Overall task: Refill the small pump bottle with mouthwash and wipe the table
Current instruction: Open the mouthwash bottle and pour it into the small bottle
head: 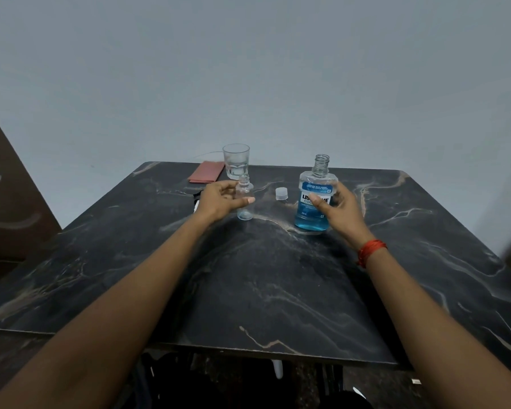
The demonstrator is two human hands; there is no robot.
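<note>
The small clear bottle (pixel 245 212) stands uncapped on the dark marble table (pixel 263 276), left of centre. My left hand (pixel 219 202) wraps it, thumb across its front and fingers behind. The mouthwash bottle (pixel 310 219), holding blue liquid with its neck open, stands to the right. My right hand (pixel 342 211) grips its side, thumb on the label. A white cap (pixel 281 193) lies between the two bottles. A black and white piece (pixel 196 200), possibly the pump head, lies mostly hidden behind my left hand.
A drinking glass (pixel 236 160) with a little water stands at the table's far edge. A folded red cloth (pixel 206 171) lies just left of it. A grey wall rises behind the table, and dark wooden furniture (pixel 9 202) stands at the left.
</note>
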